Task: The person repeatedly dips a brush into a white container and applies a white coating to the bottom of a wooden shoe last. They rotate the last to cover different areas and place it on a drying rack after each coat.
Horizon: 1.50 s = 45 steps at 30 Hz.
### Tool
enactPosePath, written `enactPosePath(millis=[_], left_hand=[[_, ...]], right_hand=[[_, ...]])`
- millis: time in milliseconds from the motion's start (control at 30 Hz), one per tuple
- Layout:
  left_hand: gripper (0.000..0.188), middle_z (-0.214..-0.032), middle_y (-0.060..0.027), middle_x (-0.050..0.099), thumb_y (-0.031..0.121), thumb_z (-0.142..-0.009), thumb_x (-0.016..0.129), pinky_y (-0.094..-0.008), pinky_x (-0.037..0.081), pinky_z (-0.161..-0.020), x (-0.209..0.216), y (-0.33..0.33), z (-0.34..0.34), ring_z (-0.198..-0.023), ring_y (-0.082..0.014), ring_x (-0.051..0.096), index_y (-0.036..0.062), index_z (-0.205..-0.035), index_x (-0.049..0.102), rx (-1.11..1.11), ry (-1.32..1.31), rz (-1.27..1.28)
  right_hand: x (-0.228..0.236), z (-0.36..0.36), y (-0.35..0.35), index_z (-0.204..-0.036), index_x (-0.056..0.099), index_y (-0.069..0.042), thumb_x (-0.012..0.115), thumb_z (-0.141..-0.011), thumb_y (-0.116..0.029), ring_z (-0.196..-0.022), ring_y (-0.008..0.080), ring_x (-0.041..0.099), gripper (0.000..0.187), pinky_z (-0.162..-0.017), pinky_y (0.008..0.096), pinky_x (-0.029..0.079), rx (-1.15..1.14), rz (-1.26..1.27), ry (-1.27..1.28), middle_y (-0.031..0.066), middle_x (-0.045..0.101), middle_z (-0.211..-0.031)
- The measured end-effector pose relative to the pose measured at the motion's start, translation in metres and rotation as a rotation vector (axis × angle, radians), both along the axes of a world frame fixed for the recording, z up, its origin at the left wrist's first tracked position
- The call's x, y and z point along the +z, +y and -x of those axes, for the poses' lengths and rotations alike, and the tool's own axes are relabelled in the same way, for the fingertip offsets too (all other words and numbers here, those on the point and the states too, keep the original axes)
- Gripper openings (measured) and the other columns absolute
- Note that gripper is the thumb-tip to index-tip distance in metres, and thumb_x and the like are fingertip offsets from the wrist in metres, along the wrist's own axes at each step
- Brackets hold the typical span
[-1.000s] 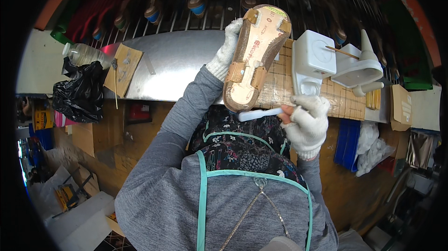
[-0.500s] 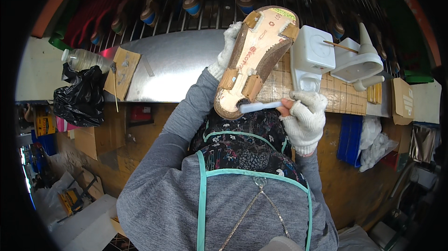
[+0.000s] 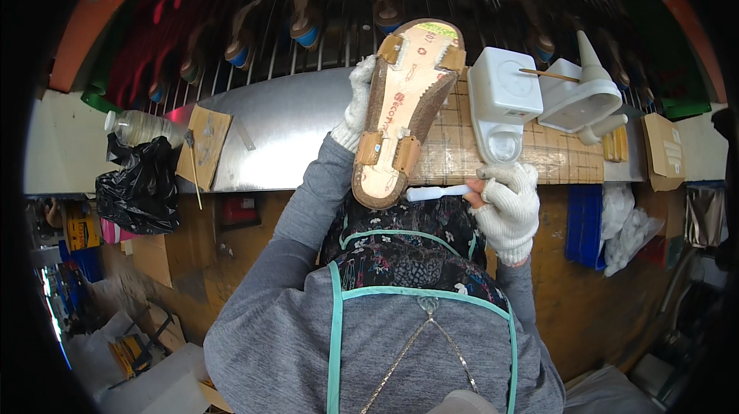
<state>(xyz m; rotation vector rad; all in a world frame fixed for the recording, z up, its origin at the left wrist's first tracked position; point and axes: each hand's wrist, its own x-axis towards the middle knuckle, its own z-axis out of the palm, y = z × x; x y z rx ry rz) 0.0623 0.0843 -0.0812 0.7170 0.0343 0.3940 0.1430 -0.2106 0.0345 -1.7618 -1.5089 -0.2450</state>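
Note:
My left hand (image 3: 357,106), in a white knitted glove, is wrapped round the left edge of a sandal (image 3: 406,102). The sandal is tilted up with its underside towards me, its heel end nearest. Brown strap ends fold over onto the pale bottom at the toe and heel areas. Its rim is brown. Between the fingers of my gloved right hand (image 3: 508,212) is a brush with a white handle (image 3: 437,192). The brush lies just right of the heel, against the dark flowered apron (image 3: 408,238); its bristles are hard to make out.
A white plastic glue pot (image 3: 504,87) and a second white container with a spout (image 3: 589,91) stand on taped cardboard. A wooden stick rests across them. Left on the metal bench are cardboard, a bottle (image 3: 146,128) and a black bag (image 3: 138,191). Shoes line the rack behind.
The brush, whose dark bristles were at the heel end of the sandal's underside, is now off to the right of it. The sandal stands a little more upright. The whole view has shifted slightly.

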Motion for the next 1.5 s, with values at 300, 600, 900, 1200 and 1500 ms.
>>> enactPosePath(millis=[300, 600, 900, 1200, 1500], left_hand=[[0.072, -0.121, -0.0168, 0.069, 0.063, -0.099, 0.048, -0.034, 0.064, -0.083, 0.067, -0.042, 0.022, -0.101, -0.0238, 0.073, 0.002, -0.136, 0.054, 0.179, 0.097, -0.086], [0.071, -0.118, -0.0141, 0.07, 0.061, -0.096, 0.055, -0.0331, 0.064, -0.08, 0.082, -0.048, 0.029, -0.098, -0.0204, 0.073, 0.003, -0.137, 0.054, 0.225, 0.28, -0.231], [0.069, -0.122, -0.0122, 0.067, 0.059, -0.096, 0.054, -0.0326, 0.061, -0.086, 0.054, -0.035, 0.028, -0.104, -0.0186, 0.07, 0.0043, -0.138, 0.052, 0.301, 0.281, -0.307], [0.07, -0.113, -0.0119, 0.07, 0.063, -0.097, 0.051, -0.0325, 0.062, -0.083, 0.067, -0.037, 0.031, -0.098, -0.0189, 0.071, 0.0029, -0.133, 0.056, 0.303, 0.3, -0.268], [0.074, -0.123, -0.0154, 0.068, 0.057, -0.091, 0.064, -0.0366, 0.062, -0.085, 0.055, -0.033, 0.024, -0.102, -0.0236, 0.071, -0.0004, -0.137, 0.054, 0.089, 0.1, -0.127]], right_hand=[[-0.002, 0.007, 0.01, -0.084, 0.073, -0.014, 0.082, -0.068, -0.015, -0.084, 0.0203, 0.063, 0.018, -0.079, 0.0375, 0.039, -0.178, -0.024, -0.13, 0.0014, 0.07, -0.093], [-0.005, 0.016, 0.011, -0.078, 0.069, -0.01, 0.085, -0.068, -0.013, -0.081, 0.024, 0.06, 0.019, -0.079, 0.0375, 0.038, -0.11, -0.037, 0.037, 0.004, 0.068, -0.088], [-0.008, 0.018, 0.033, -0.079, 0.068, -0.008, 0.084, -0.07, -0.01, -0.087, 0.0252, 0.061, 0.018, -0.083, 0.0375, 0.039, -0.226, -0.074, 0.057, 0.0054, 0.068, -0.092], [-0.009, 0.016, 0.026, -0.079, 0.069, -0.009, 0.084, -0.07, -0.01, -0.085, 0.0248, 0.059, 0.018, -0.082, 0.0373, 0.04, -0.144, -0.02, 0.026, 0.0054, 0.068, -0.092], [0.011, -0.016, 0.046, -0.084, 0.074, -0.009, 0.08, -0.078, -0.019, -0.081, 0.0233, 0.059, 0.014, -0.079, 0.0365, 0.04, -0.232, -0.023, 0.084, 0.0064, 0.068, -0.095]])
